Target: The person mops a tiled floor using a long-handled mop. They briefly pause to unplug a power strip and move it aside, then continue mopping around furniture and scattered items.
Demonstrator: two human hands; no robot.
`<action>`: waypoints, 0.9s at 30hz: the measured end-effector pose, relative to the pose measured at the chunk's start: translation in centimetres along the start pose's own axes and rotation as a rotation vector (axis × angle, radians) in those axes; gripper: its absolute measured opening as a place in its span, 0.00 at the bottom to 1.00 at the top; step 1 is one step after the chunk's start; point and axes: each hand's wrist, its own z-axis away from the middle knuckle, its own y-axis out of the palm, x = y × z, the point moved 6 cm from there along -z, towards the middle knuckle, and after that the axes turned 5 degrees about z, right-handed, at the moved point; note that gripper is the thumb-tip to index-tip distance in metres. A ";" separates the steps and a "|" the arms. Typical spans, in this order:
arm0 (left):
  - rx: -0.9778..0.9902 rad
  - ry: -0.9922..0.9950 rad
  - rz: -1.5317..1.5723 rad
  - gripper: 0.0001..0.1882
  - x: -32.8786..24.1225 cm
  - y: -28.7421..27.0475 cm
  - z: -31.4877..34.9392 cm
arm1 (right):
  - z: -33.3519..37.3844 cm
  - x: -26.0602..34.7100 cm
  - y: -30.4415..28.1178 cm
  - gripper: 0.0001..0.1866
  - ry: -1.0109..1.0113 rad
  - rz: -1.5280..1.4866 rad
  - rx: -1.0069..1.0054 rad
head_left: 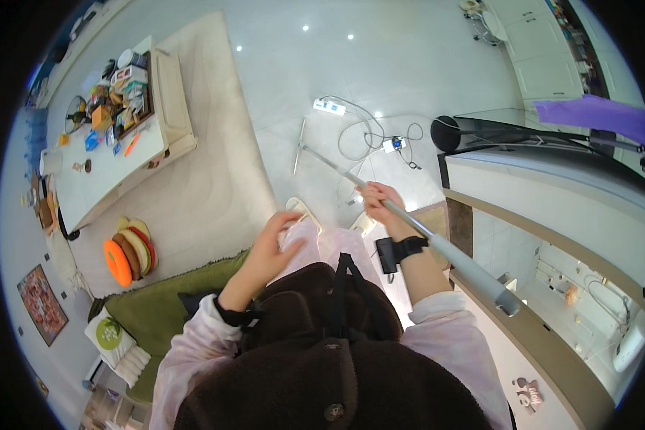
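A floor squeegee (437, 247) with a long grey pole slants across the view. Its narrow bar-shaped head rests on the shiny tiles, and the thick end of the pole points back past my right forearm. My right hand (381, 203) is wrapped round the pole about midway. Nothing is in my left hand (269, 247), which hangs open above my left leg with its fingers apart. Beyond the squeegee's head lies a white power strip (330, 107). Looped cables run from it to a white box-like device (394, 145) on the floor.
A beige rug (222, 143) covers the floor at left, under a white table (107, 172) crowded with small items. Near me on the left stands a green sofa (158, 308), with a burger-like stack of cushions (130, 252) beyond it. A white cabinet with a dark top (552, 175) borders the right.
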 end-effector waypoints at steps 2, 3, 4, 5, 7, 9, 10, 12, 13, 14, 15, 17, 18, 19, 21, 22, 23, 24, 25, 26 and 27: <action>0.017 0.323 -0.124 0.34 -6.3 3.5 -2.5 | -1.0 -2.3 1.6 0.12 -0.030 0.125 0.091; 0.077 0.399 -0.130 0.38 -8.6 5.0 -3.5 | -0.8 -3.3 2.5 0.12 -0.111 0.228 0.183; 0.036 0.494 -0.191 0.34 -10.6 6.2 -4.0 | -1.0 -3.8 3.1 0.12 -0.251 0.414 0.116; 0.025 0.500 -0.268 0.29 -11.6 7.1 -4.4 | -0.1 -4.4 3.8 0.14 -0.408 0.615 0.129; -0.045 0.440 -0.171 0.23 -11.5 7.0 -4.7 | -1.0 -6.7 5.5 0.15 -0.239 0.821 0.167; -0.196 0.232 -0.014 0.14 -9.0 5.1 -4.6 | -0.8 -8.4 6.9 0.16 0.029 0.527 0.406; -0.319 0.085 0.094 0.07 -6.9 3.8 -4.4 | -0.9 -7.5 5.6 0.18 -0.048 0.840 0.200; -0.465 0.200 -0.056 0.06 -5.3 0.3 -2.8 | 0.1 -5.9 3.3 0.18 0.017 0.948 0.087; -0.526 0.159 -0.122 0.06 -4.1 -1.5 -1.2 | 1.3 -4.8 1.1 0.18 0.062 1.007 -0.014; -0.586 0.085 -0.184 0.07 -2.6 -3.1 0.5 | 2.8 -3.5 -0.6 0.17 0.036 1.032 0.003; -0.633 0.086 -0.111 0.08 -1.1 -4.2 2.5 | 4.4 -2.1 -2.7 0.17 0.056 1.051 -0.018; -0.778 -0.019 0.115 0.10 3.5 -4.9 7.2 | 8.1 1.8 -6.8 0.19 0.071 1.179 -0.063; -0.839 -0.064 0.276 0.11 6.0 -4.1 9.8 | 9.9 4.0 -9.1 0.18 0.086 1.226 -0.171; -0.950 -0.131 0.482 0.12 8.8 -2.7 12.8 | 11.6 6.2 -11.0 0.17 0.075 1.257 -0.221; -1.112 -0.186 0.926 0.14 14.1 1.7 17.2 | 15.3 10.3 -14.4 0.17 0.067 1.264 -0.344; -1.191 -0.213 1.146 0.14 16.7 4.2 19.0 | 16.7 12.0 -15.6 0.17 0.056 1.232 -0.355; -1.311 -0.224 1.315 0.14 19.0 6.8 20.7 | 18.0 13.8 -16.9 0.17 0.042 1.203 -0.402; -1.447 -0.261 1.537 0.13 21.6 9.5 21.9 | 19.2 15.3 -18.3 0.17 0.034 1.169 -0.475; -1.549 -0.395 1.760 0.11 24.0 11.8 23.0 | 20.3 16.5 -19.3 0.17 -0.001 1.144 -0.473; -1.555 -0.457 1.782 0.10 25.9 13.7 24.0 | 21.1 17.6 -20.2 0.16 -0.035 1.117 -0.495; -1.467 -0.549 1.726 0.09 27.9 15.0 24.5 | 21.8 18.6 -21.0 0.16 -0.084 1.100 -0.535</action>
